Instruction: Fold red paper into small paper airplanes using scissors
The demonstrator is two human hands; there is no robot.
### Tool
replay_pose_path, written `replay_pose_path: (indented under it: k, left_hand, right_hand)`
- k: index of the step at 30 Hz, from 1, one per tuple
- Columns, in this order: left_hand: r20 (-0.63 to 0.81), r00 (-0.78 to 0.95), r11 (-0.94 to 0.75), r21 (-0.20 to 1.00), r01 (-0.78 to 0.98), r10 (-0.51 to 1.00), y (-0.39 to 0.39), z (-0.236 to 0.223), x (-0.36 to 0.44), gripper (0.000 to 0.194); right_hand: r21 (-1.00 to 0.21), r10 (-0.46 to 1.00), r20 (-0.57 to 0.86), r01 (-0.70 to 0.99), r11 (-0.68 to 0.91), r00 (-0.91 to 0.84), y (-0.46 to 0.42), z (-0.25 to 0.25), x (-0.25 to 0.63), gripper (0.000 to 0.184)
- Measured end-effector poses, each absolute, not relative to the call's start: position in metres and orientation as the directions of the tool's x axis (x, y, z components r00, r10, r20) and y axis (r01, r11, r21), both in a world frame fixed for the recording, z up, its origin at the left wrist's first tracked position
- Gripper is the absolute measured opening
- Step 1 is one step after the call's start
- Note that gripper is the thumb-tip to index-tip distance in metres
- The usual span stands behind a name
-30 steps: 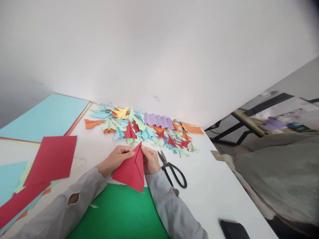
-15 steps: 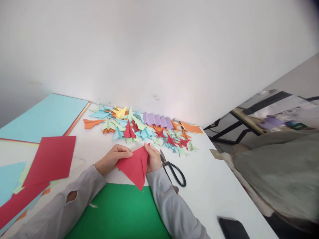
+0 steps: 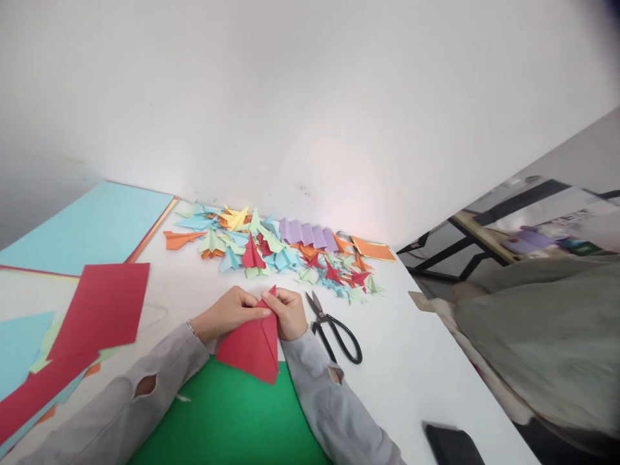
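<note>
A folded sheet of red paper [image 3: 249,349] hangs between my two hands, its narrow tip up and its wide end toward me. My left hand [image 3: 230,313] is closed on its left side, thumb lying across the front near the top. On the other side my right hand [image 3: 287,313] pinches the paper close to the tip; some of its fingers are hidden behind. Beneath the paper lies a green sheet [image 3: 227,420]. Just right of my right hand, scissors [image 3: 334,326] with black handles rest on the white table with their blades apart.
Small folded paper planes [image 3: 254,252] in several colours lie along the wall, beside a pleated purple paper [image 3: 307,234] and orange sheets [image 3: 372,250]. Blue paper [image 3: 97,226] and red sheets [image 3: 104,310] lie left. A black object [image 3: 453,445] sits front right; a person's sleeve [image 3: 542,336] is beyond the edge.
The red paper swung right at half a second ago and is now back with its tip up. My right thumb has moved onto the front near the tip, and my hands are closer together.
</note>
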State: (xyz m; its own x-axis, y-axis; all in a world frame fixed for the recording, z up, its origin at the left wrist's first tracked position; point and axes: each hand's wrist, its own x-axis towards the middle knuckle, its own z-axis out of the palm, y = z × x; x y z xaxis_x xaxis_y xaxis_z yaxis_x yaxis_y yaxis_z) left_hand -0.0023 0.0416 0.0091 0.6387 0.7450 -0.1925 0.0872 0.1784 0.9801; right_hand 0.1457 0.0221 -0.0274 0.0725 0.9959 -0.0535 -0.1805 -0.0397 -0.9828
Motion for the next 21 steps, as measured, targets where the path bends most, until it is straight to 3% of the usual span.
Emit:
replay_pose_path:
  k: [5,14,21]
  left_hand:
    - [-0.160,0.614,0.115,0.987,0.112,0.773,0.0410,0.0112,-0.0012,0.028]
    - [-0.262,0.627,0.266,0.960,0.089,0.734,0.0412,0.0088,-0.0034,0.013]
    - [-0.293,0.597,0.305,0.949,0.083,0.747,0.0407,0.0105,-0.0017,0.017]
  right_hand:
    - [-0.978,0.998,-0.046,-0.207,-0.035,0.048,0.0216,-0.0275,0.1451,0.039]
    - [-0.961,0.992,-0.079,-0.271,-0.050,0.094,0.0221,-0.0202,0.1446,0.043]
    - [-0.976,0.999,-0.027,-0.214,-0.030,-0.019,0.0196,-0.0196,0.1443,0.027]
